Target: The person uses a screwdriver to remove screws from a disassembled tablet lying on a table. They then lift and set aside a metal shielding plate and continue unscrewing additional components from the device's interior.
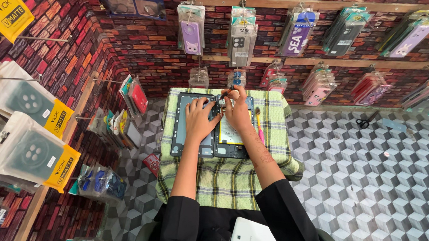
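Nearest, lying on the lap in black sleeves: a white flat tablet-shaped cover (257, 239). Beyond it, standing: a small worktop under a green and yellow checked cloth (228, 183).

Lying flat on the cloth: an opened dark tablet with its back removed, frame and pale battery showing (208, 147). Pressing on its left half with spread fingers, grip released and clasping nothing: the left hand (199, 118). Working at the top edge, fingertips pinched together on a small part too tiny to identify: the right hand (236, 109). Lying just beside the tablet on the right: a thin pink-handled brush (259, 124).

Judging by looks: light, stiff, thin and fragile, probably cracking under bending; better supporting by the outer frame edges, avoiding battery and cables.

Farther off, hanging on the brick-pattern wall: packaged phone cases (242, 35).
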